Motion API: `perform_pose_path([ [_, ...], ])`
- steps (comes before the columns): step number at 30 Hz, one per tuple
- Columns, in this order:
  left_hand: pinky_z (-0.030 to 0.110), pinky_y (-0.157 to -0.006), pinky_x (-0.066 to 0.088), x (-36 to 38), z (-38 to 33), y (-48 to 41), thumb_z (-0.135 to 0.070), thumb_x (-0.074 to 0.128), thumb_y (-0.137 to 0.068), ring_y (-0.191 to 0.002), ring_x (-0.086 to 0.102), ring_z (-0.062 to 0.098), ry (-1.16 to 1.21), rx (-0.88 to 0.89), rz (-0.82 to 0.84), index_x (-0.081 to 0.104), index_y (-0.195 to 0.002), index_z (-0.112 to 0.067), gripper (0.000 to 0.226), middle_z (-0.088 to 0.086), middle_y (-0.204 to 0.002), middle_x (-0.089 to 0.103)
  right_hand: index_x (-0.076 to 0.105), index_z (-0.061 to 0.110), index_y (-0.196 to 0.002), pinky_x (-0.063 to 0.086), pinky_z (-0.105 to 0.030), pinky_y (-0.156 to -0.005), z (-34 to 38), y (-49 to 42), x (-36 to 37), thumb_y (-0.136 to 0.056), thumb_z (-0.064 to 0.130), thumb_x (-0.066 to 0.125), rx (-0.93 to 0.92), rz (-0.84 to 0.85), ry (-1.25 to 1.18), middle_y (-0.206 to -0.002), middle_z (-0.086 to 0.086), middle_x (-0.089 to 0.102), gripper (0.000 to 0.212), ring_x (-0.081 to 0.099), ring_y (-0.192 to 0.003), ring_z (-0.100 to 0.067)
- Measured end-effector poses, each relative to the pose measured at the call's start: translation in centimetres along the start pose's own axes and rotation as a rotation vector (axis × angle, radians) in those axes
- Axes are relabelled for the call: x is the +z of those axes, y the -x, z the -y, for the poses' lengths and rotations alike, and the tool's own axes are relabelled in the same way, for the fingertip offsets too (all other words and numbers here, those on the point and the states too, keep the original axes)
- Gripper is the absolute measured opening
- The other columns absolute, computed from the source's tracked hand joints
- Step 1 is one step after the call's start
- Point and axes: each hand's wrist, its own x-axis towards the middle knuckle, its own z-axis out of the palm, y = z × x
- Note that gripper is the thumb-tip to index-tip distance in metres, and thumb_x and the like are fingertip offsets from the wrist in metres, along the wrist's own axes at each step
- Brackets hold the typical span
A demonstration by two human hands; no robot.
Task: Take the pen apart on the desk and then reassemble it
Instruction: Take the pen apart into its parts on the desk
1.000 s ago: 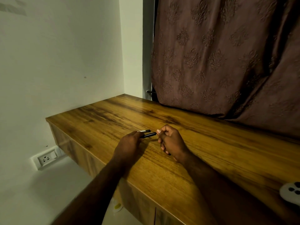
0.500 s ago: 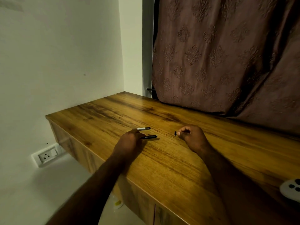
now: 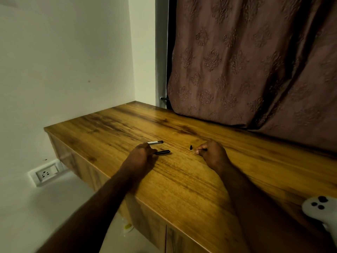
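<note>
The pen lies in pieces on the wooden desk (image 3: pixel 182 189). My left hand (image 3: pixel 143 155) rests on the desk and pinches one end of the black pen barrel (image 3: pixel 163 152), which points right. Just beyond that hand lies a silver and black pen piece (image 3: pixel 156 142). A small black pen part (image 3: pixel 191 147) lies alone on the wood, a short gap from the fingertips of my right hand (image 3: pixel 212 152). That hand rests on the desk with loosely curled fingers, and I see nothing in it.
A brown patterned curtain (image 3: pixel 246 70) hangs along the desk's back edge. A white controller (image 3: pixel 319 209) sits at the right front corner. The desk's left end meets a white wall with a power socket (image 3: pixel 45 173) below. Cabinet doors run under the front edge.
My right hand pulled a small black part off the barrel, carried it right and let it go on the desk. The left hand stayed put, holding the barrel.
</note>
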Motion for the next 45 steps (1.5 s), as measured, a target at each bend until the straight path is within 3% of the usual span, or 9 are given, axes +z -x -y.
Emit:
perform_pose_path([
  [4, 0.03, -0.072, 0.051, 0.1, 0.0, -0.2, -0.013, 0.063, -0.086, -0.083, 0.064, 0.028, -0.014, 0.002, -0.006, 0.073, -0.093, -0.008, 0.014, 0.017, -0.097, 0.067, 0.078, 0.022, -0.088, 0.053, -0.036, -0.084, 0.0, 0.0, 0.0, -0.08, 0.025, 0.075, 0.0, -0.012, -0.02, -0.097, 0.004, 0.076, 0.01, 0.067, -0.093, -0.014],
  [10, 0.028, -0.077, 0.048, 0.1, -0.2, -0.1, -0.014, 0.066, -0.084, -0.087, 0.064, 0.024, 0.009, -0.016, -0.03, 0.073, -0.091, -0.011, 0.01, 0.011, -0.094, 0.069, 0.078, 0.022, -0.088, 0.051, -0.033, -0.084, -0.3, -0.1, 0.2, -0.082, 0.026, 0.072, -0.019, -0.031, -0.019, -0.098, 0.004, 0.073, 0.01, 0.064, -0.095, -0.015],
  [16, 0.027, -0.079, 0.048, 0.0, -0.2, -0.1, -0.02, 0.061, -0.083, -0.091, 0.064, 0.023, 0.046, -0.067, -0.002, 0.071, -0.092, -0.015, 0.015, 0.006, -0.096, 0.07, 0.073, 0.015, -0.097, 0.051, -0.036, -0.073, 2.6, 1.1, 0.2, -0.092, 0.03, 0.058, -0.217, -0.338, -0.065, -0.096, -0.002, 0.063, 0.021, 0.061, -0.086, -0.021],
  [19, 0.021, -0.077, 0.04, -0.1, -0.5, 0.1, -0.02, 0.064, -0.085, -0.093, 0.061, 0.018, 0.024, -0.039, -0.022, 0.071, -0.097, -0.017, 0.015, 0.004, -0.098, 0.07, 0.072, 0.017, -0.102, 0.052, -0.037, -0.074, 5.2, 2.3, 1.5, -0.089, 0.032, 0.062, -0.416, -0.123, -0.1, -0.097, 0.002, 0.063, 0.022, 0.06, -0.086, -0.016],
  [23, 0.019, -0.07, 0.038, -0.4, -0.9, 0.0, -0.018, 0.064, -0.084, -0.083, 0.063, 0.015, 0.058, -0.013, -0.031, 0.074, -0.094, -0.02, 0.014, 0.001, -0.089, 0.071, 0.06, 0.025, -0.125, 0.044, -0.037, -0.096, 6.1, 2.5, 3.1, -0.085, 0.039, 0.066, -0.394, 0.125, 0.019, -0.12, 0.005, 0.058, 0.043, 0.049, -0.113, -0.015],
  [28, 0.023, -0.066, 0.041, -0.3, -1.1, -0.2, -0.017, 0.064, -0.083, -0.078, 0.062, 0.016, 0.046, -0.006, 0.0, 0.071, -0.085, -0.017, 0.008, 0.001, -0.082, 0.07, 0.067, 0.025, -0.113, 0.042, -0.037, -0.095, 5.8, 2.3, 3.7, -0.09, 0.026, 0.061, -0.392, 0.176, 0.069, -0.111, 0.005, 0.062, 0.024, 0.05, -0.111, -0.017],
  [40, 0.025, -0.08, 0.054, 0.3, 0.3, -0.3, -0.023, 0.062, -0.076, -0.087, 0.068, 0.021, 0.247, -0.302, -0.003, 0.073, -0.089, -0.016, 0.018, 0.005, -0.093, 0.073, 0.068, 0.02, -0.111, 0.045, -0.035, -0.095, 4.4, 1.9, 2.2, -0.087, 0.019, 0.066, -0.241, 0.14, -0.054, -0.107, 0.004, 0.062, 0.024, 0.053, -0.108, -0.014],
  [42, 0.042, -0.081, 0.058, 0.3, 0.7, -0.4, -0.025, 0.065, -0.078, -0.087, 0.069, 0.025, 0.465, -0.474, -0.094, 0.068, -0.089, -0.02, 0.012, 0.007, -0.092, 0.072, 0.069, 0.018, -0.11, 0.047, -0.028, -0.084, 4.4, 1.8, 1.9, -0.087, 0.016, 0.064, -0.231, 0.016, -0.157, -0.102, 0.005, 0.064, 0.023, 0.057, -0.094, -0.008],
  [45, 0.041, -0.08, 0.058, -0.7, 1.7, -0.2, -0.017, 0.059, -0.091, -0.087, 0.069, 0.024, 0.621, -0.659, -0.301, 0.068, -0.094, -0.017, 0.01, 0.007, -0.091, 0.071, 0.071, 0.015, -0.1, 0.039, -0.02, -0.062, 4.6, 1.9, 1.4, -0.09, 0.009, 0.059, -0.17, -0.163, -0.313, -0.076, 0.015, 0.059, 0.017, 0.05, -0.066, -0.001],
])
